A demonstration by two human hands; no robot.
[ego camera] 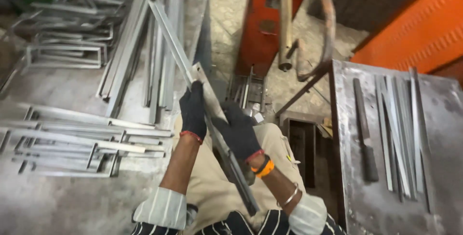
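Steel strips (212,114) gripped between both hands (217,121).

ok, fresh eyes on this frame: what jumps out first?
Two black-gloved hands at centre: the left hand and right hand both grip a long metal strip angled over the person's lap. Left, a steel table is heaped with bent metal frames; right, a second table holds flat strips and a file.

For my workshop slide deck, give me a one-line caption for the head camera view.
Two black-gloved hands, left and right, grip long metal strips over the lap between two steel tables.
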